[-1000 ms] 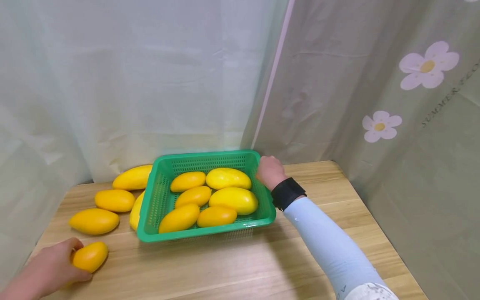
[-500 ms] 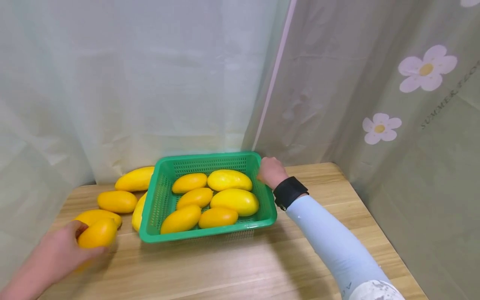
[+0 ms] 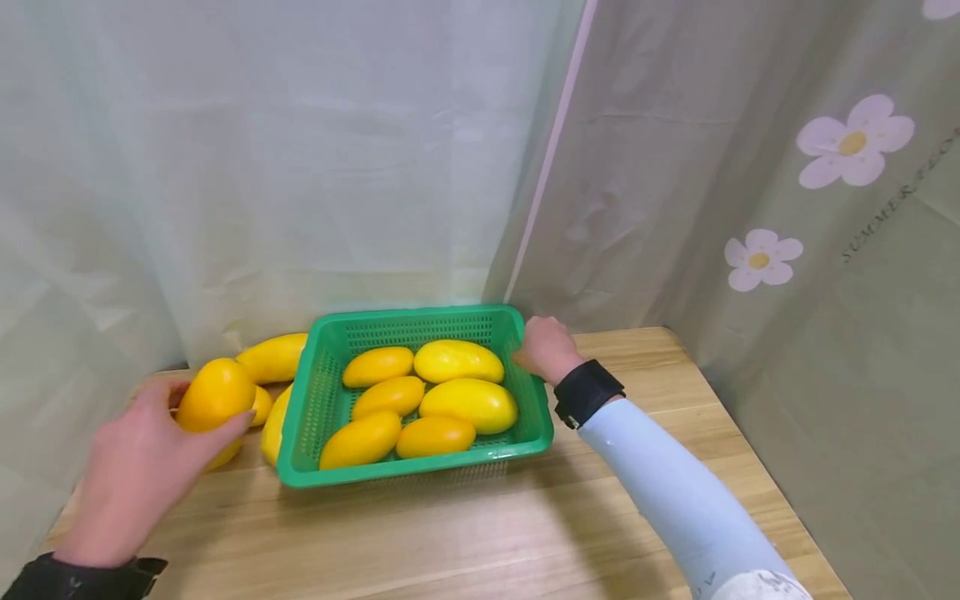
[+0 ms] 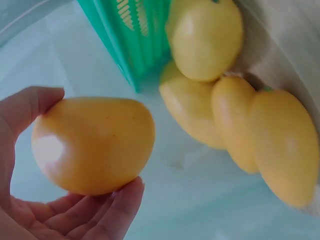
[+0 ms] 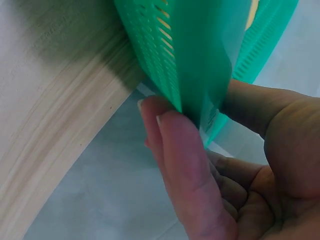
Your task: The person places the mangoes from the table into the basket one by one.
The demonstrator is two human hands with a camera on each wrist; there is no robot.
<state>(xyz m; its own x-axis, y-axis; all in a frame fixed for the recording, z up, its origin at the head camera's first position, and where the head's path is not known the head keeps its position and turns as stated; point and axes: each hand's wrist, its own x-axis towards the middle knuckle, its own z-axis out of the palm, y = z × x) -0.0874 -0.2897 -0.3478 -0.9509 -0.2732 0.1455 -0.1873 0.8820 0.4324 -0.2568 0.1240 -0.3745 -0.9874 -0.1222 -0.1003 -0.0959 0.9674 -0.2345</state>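
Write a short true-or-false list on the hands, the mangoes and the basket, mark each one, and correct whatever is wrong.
1. The left hand holds a mango. True.
2. The right hand also holds a mango. False: the right hand grips the green basket by its rim.
3. Six mangoes show inside the basket. True.
4. In the head view, loose mangoes lie right of the basket. False: the loose mangoes lie left of it.
5. A black band circles the right wrist. True.

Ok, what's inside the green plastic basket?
Six yellow mangoes lie inside the green plastic basket, two of them larger than the rest. The mangoes cover whatever is directly beneath them, so I can't tell whether anything small lies there.
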